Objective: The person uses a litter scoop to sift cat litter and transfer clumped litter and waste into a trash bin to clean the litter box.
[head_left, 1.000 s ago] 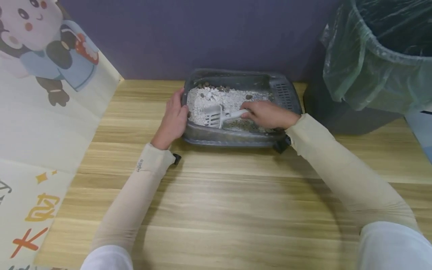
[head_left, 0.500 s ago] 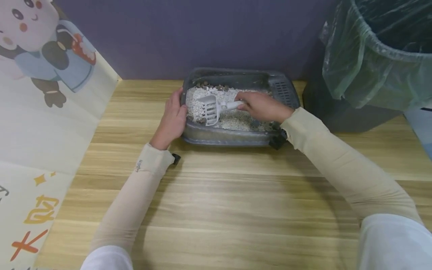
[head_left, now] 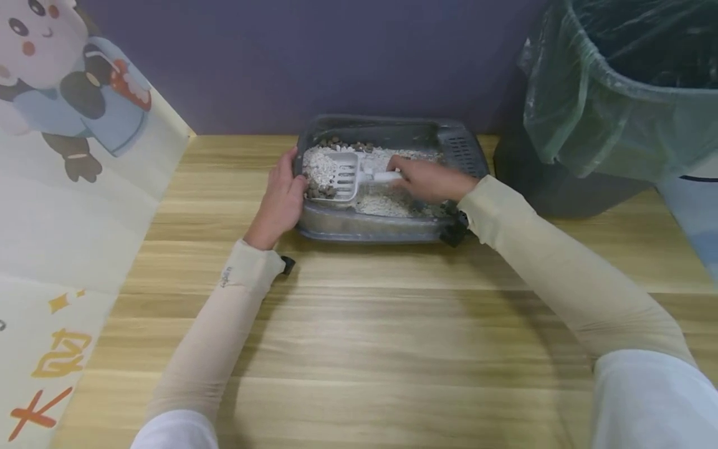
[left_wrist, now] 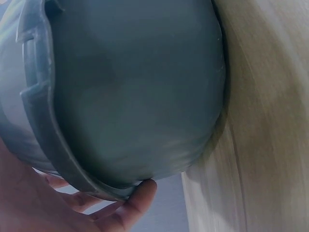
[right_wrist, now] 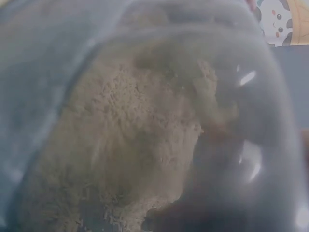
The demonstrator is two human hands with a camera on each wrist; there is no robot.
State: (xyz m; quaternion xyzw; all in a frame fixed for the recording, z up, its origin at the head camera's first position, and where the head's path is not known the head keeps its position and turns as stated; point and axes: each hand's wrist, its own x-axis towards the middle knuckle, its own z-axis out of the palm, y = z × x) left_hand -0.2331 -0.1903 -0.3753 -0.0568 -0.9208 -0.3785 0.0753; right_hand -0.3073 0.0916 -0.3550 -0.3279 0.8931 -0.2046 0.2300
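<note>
A grey litter box (head_left: 370, 233) stands on the wooden surface against the dark wall. Its left rim is gripped by my left hand (head_left: 280, 202); in the left wrist view a fingertip (left_wrist: 141, 199) presses the outer side of the rim. Inside the box, my right hand (head_left: 432, 179) holds a white slotted litter scoop (head_left: 366, 177) by its handle, the head pointing left. Whitish litter (head_left: 322, 163) lies around the scoop, with brown lumps (head_left: 321, 191) at its front left tip. Blurred pale pellets (right_wrist: 130, 111) fill much of the right wrist view, where the scoop cannot be made out.
To the right stands a dark bin (head_left: 550, 181) lined with a greenish plastic bag (head_left: 583, 112), close beside the box. A purple-grey wall (head_left: 336, 56) rises right behind. On the left is a white panel (head_left: 62, 237) with cartoon prints. Wooden surface (head_left: 364, 324) extends toward me.
My right hand has drawn the scoop slightly left through the litter, its head now flatter and near the left wall beside the brown lumps. My left hand keeps its grip on the rim.
</note>
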